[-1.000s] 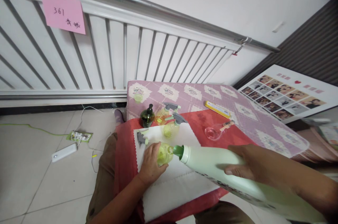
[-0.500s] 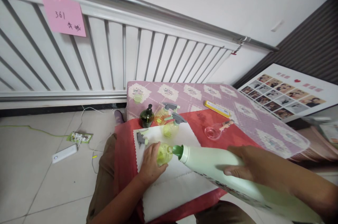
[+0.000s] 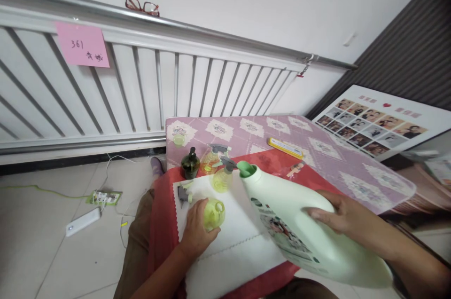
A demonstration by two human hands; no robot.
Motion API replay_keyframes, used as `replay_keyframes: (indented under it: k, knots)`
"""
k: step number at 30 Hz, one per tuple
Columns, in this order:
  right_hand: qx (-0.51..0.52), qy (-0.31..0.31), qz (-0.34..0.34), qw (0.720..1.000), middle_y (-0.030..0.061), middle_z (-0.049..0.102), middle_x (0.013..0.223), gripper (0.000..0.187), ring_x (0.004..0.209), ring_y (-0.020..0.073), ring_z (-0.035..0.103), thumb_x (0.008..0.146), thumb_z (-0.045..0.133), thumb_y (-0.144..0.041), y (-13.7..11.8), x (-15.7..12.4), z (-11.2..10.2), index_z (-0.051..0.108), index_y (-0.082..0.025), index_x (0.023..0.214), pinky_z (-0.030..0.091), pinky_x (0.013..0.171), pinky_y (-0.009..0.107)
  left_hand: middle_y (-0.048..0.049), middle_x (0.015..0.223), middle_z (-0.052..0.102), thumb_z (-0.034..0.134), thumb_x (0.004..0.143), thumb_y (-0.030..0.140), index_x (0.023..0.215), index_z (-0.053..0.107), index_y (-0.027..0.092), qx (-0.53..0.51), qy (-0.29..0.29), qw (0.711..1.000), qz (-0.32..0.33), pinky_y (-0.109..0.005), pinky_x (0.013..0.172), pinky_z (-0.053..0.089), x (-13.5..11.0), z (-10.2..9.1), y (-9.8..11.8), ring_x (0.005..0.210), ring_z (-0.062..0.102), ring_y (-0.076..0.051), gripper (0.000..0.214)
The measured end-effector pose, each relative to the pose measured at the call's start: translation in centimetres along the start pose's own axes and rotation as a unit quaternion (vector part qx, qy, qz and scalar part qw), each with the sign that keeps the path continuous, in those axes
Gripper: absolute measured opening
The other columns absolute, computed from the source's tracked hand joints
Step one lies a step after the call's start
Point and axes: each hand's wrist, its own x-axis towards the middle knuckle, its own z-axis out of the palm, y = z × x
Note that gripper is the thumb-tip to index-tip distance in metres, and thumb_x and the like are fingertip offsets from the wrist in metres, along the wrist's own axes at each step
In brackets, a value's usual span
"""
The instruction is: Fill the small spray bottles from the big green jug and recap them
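Steadying the small yellow-green bottle (image 3: 213, 213) upright near the middle of the white cloth (image 3: 239, 252), with the left hand (image 3: 195, 233) and its fingers wrapped round the body. Gripping the pale-green jug (image 3: 299, 228) with the right hand (image 3: 338, 216), fingers clenched on its side, holding it tilted above the cloth's right half, with the green spout (image 3: 246, 169) pointing up and clear of the small bottle.

Table (image 3: 331, 158) with red cloth (image 3: 160, 224), spray bottles (image 3: 222, 177)
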Motion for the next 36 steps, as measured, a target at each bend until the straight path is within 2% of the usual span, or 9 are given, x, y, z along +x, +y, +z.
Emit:
replay_keyframes:
  k: [2, 7, 11, 18, 24, 28, 32, 34, 36]
  knots:
    - [0.019, -0.101, -0.006, 0.995, 0.0131, 0.074, 0.076, 0.03, 0.058, 0.025, 0.066, 0.059, 0.072, -0.045, -0.3, -0.2, 0.4, 0.073, -0.021, 0.078, 0.043, 0.049, 0.032, -0.0143, 0.131, 0.049, 0.067, 0.061, 0.023, 0.133, 0.034, 0.017, 0.009, 0.008, 1.0, 0.006, -0.05, 0.106, 0.036, -0.1, 0.2, -0.1, 0.123, 0.045, -0.032, 0.08]
    - [0.048, 0.071, 0.004, 0.996, 0.0008, 0.058, 0.045, 0.033, 0.043, 0.0175, 0.052, 0.057, 0.065, -0.051, 0.7, -0.8, 3.6, 0.067, -0.02, 0.068, 0.037, 0.043, 0.029, -0.0148, 0.13, 0.051, 0.068, 0.061, 0.026, 0.133, 0.036, 0.015, 0.029, 0.019, 0.999, 0.03, -0.051, 0.104, 0.037, -0.3, 0.7, -0.7, 0.122, 0.047, -0.032, 0.079]
    - [0.109, 0.17, 0.014, 0.979, -0.0021, 0.056, 0.047, 0.033, 0.047, 0.0172, 0.053, 0.059, 0.064, -0.051, 2.9, -1.0, 8.3, 0.064, -0.02, 0.07, 0.04, 0.047, 0.027, -0.0155, 0.13, 0.05, 0.069, 0.06, 0.027, 0.133, 0.033, 0.016, 0.044, 0.017, 0.998, 0.036, -0.052, 0.104, 0.037, -0.4, 1.0, -1.1, 0.121, 0.047, -0.034, 0.081]
    - [0.138, 0.22, 0.053, 0.964, 0.007, 0.067, 0.07, 0.044, 0.068, 0.0263, 0.063, 0.065, 0.058, -0.055, 5.9, -2.4, 15.5, 0.062, -0.016, 0.086, 0.047, 0.058, 0.033, -0.0151, 0.13, 0.051, 0.07, 0.057, 0.024, 0.133, 0.032, 0.018, 0.055, 0.031, 0.996, 0.057, -0.053, 0.103, 0.038, -0.5, 1.3, -1.2, 0.12, 0.049, -0.034, 0.084]
    - [0.142, 0.182, 0.031, 0.972, 0.0102, 0.069, 0.088, 0.051, 0.081, 0.0283, 0.065, 0.069, 0.056, -0.059, 6.7, -3.4, 15.7, 0.062, -0.016, 0.096, 0.051, 0.069, 0.037, -0.0171, 0.135, 0.047, 0.07, 0.059, 0.026, 0.136, 0.031, 0.013, 0.047, 0.002, 0.998, 0.036, -0.054, 0.107, 0.033, -0.2, 0.9, -0.6, 0.125, 0.044, -0.035, 0.087]
    - [0.106, 0.26, 0.026, 0.96, 0.0165, 0.059, 0.116, 0.063, 0.096, 0.0314, 0.06, 0.074, 0.053, -0.06, 6.6, -5.7, 15.3, 0.051, -0.015, 0.119, 0.051, 0.066, 0.038, -0.0169, 0.136, 0.047, 0.07, 0.059, 0.025, 0.136, 0.032, 0.013, 0.041, -0.014, 0.999, 0.019, -0.053, 0.107, 0.032, 0.0, 0.5, -0.1, 0.125, 0.043, -0.035, 0.087]
    - [0.054, 0.303, -0.12, 0.944, 0.014, 0.059, 0.113, 0.045, 0.099, 0.0298, 0.059, 0.08, 0.056, -0.048, 4.1, -8.7, 16.1, 0.053, -0.019, 0.114, 0.052, 0.071, 0.039, -0.0141, 0.135, 0.048, 0.073, 0.058, 0.026, 0.136, 0.033, 0.017, 0.038, -0.012, 0.999, 0.022, -0.052, 0.106, 0.033, 0.1, 0.3, 0.3, 0.123, 0.044, -0.034, 0.088]
    - [0.022, 0.238, -0.264, 0.934, 0.0085, 0.063, 0.101, 0.027, 0.094, 0.0256, 0.061, 0.083, 0.056, -0.038, 1.2, -9.6, 17.0, 0.057, -0.023, 0.104, 0.051, 0.081, 0.04, -0.0136, 0.134, 0.049, 0.073, 0.06, 0.029, 0.137, 0.033, 0.018, 0.042, -0.006, 0.999, 0.026, -0.052, 0.106, 0.034, 0.1, 0.3, 0.5, 0.123, 0.045, -0.034, 0.087]
    - [-0.016, 0.115, -0.333, 0.936, 0.0057, 0.064, 0.096, 0.018, 0.091, 0.0217, 0.062, 0.085, 0.054, -0.029, -2.7, -9.9, 18.2, 0.059, -0.025, 0.102, 0.052, 0.08, 0.035, -0.0137, 0.131, 0.05, 0.071, 0.067, 0.033, 0.135, 0.036, 0.018, 0.051, 0.003, 0.998, 0.039, -0.051, 0.104, 0.036, 0.2, 0.3, 0.6, 0.121, 0.047, -0.033, 0.078]
